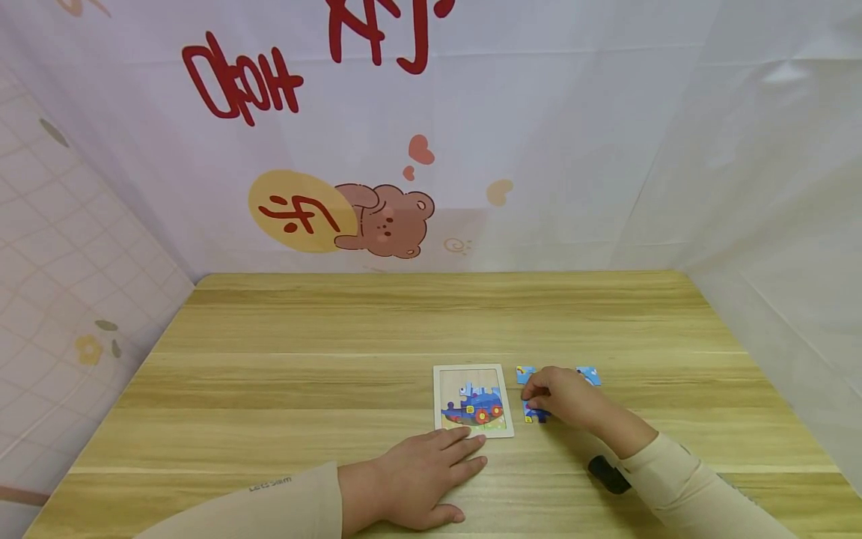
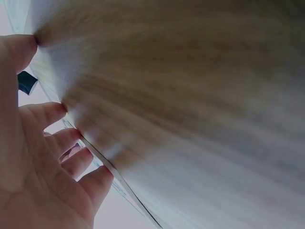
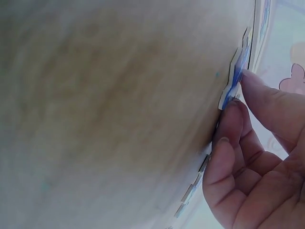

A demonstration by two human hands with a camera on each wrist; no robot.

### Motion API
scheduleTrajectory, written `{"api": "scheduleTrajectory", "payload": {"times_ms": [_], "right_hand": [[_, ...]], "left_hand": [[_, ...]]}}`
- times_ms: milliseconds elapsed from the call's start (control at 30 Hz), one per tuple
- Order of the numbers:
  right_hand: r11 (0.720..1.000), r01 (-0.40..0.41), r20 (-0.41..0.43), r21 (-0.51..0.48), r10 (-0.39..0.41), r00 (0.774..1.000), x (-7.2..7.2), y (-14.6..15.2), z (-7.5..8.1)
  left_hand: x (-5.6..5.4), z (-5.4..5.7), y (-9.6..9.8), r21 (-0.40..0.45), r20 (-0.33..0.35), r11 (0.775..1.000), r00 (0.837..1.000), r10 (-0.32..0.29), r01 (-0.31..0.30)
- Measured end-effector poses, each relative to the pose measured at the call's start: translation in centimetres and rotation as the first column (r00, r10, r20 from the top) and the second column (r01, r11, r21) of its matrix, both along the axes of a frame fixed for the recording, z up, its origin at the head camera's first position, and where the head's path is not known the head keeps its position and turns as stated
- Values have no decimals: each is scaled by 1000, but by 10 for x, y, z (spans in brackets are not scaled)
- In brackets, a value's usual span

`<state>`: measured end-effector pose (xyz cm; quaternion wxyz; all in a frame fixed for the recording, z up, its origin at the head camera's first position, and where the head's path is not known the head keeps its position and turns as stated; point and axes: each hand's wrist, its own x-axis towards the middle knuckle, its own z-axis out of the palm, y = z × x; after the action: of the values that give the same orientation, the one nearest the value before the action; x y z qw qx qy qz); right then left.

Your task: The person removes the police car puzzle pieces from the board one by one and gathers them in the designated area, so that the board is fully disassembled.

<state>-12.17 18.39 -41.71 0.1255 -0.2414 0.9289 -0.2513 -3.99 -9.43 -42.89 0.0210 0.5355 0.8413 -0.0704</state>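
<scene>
A small puzzle board point(image 1: 438, 397) with a pale frame lies on the table, partly filled with a blue vehicle picture that has red wheels. My left hand point(image 1: 424, 479) rests beside its near edge, fingers extended and fingertips touching the frame's lower border. To the board's right, my right hand point(image 1: 569, 398) pinches a blue puzzle piece point(image 1: 528, 413) at table level. The right wrist view has thumb and fingers at one end of this blue piece point(image 3: 233, 78). More pieces lie around that hand: one with a yellow mark point(image 1: 522, 374) and a light blue one point(image 1: 589, 374).
A black object point(image 1: 609, 474) is by the right forearm; its kind is unclear. The wooden table point(image 1: 303, 329) meets a white printed curtain point(image 1: 572, 135) at the back, and similar cloth hangs at both sides.
</scene>
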Motion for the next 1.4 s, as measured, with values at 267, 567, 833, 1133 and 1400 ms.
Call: {"api": "scheduleTrajectory", "payload": {"times_ms": [267, 567, 833, 1133, 1400], "right_hand": [[1000, 5, 2, 2, -5, 1000, 1, -2, 4], [997, 64, -6, -37, -64, 998, -1, -16, 13], [994, 37, -3, -106, -37, 999, -2, -41, 18], [996, 63, 27, -69, -61, 998, -6, -62, 14], [994, 102, 115, -39, -97, 989, -6, -77, 12]], "left_hand": [[0, 3, 0, -6, 15, 1000, 1000, 0, 0], [0, 2, 0, 5, -5, 1000, 1000, -8, 8], [0, 2, -1, 5, -11, 1000, 1000, -8, 8], [1, 2, 0, 4, -54, 1000, 998, -16, 16], [0, 4, 0, -3, -37, 1000, 999, -19, 19]]}}
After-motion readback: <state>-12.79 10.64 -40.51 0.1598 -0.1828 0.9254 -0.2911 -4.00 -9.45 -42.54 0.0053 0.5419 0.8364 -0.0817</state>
